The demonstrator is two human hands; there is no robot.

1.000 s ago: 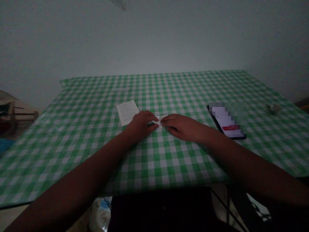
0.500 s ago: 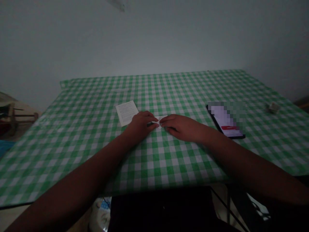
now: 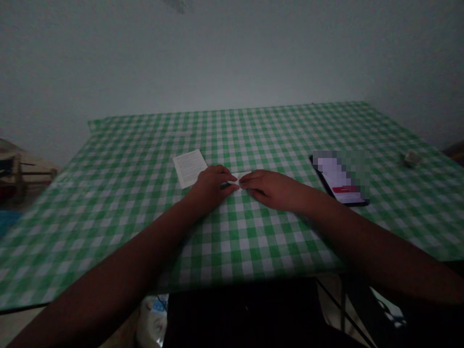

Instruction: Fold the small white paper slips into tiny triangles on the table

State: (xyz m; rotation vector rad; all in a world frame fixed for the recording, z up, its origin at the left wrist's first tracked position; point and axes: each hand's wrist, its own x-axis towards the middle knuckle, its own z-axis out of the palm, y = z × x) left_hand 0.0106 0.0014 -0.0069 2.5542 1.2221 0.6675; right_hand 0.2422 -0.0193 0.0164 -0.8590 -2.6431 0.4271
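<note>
A phone (image 3: 335, 180) lies on the right of the desk (image 3: 108, 130), its screen lit with a red bar near the lower end, part of it blurred out. A green and white checked cloth (image 3: 250, 251) covers the top. Farther right sits a small lump (image 3: 411, 158), too dim to identify. Behind rises a plain pale wall (image 3: 232, 58). At far left stands wooden furniture (image 3: 18, 176), with something blue (image 3: 7, 221) below.

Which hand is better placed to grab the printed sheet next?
Probably the left hand: it's nearer the printed sheet, while the right hand lies farther off, toward the phone. Both touch the white paper.
</note>
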